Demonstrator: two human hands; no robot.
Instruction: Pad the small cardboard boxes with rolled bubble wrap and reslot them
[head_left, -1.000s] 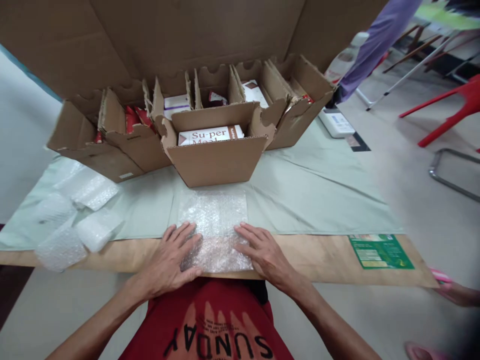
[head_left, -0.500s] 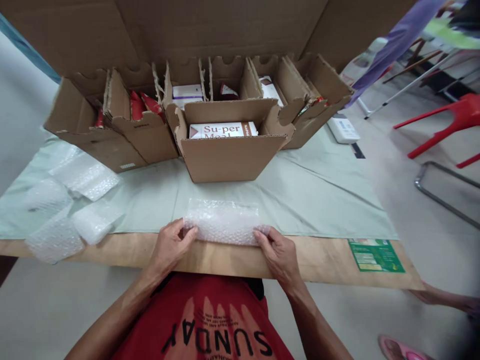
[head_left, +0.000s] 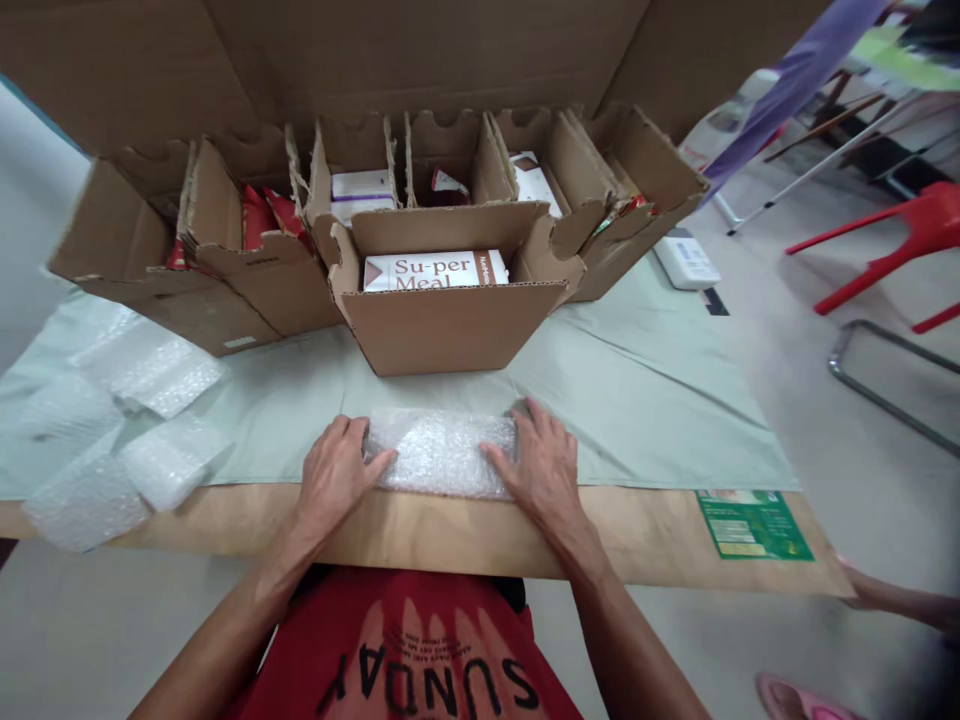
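clear bubble wrap [head_left: 442,452] lies folded flat under left hand [head_left: 336,473] and right hand [head_left: 541,468].

Head-worn view, forward and down, close above bubble wrap [head_left: 442,450] on table [head_left: 465,540].

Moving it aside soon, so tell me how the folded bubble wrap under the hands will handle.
The bubble wrap probably weighs very little: thin clear film full of air. Likely floppy and springy, since the left hand and right hand press its ends down; let go, the fold may open. Flattish, so unlikely to roll.
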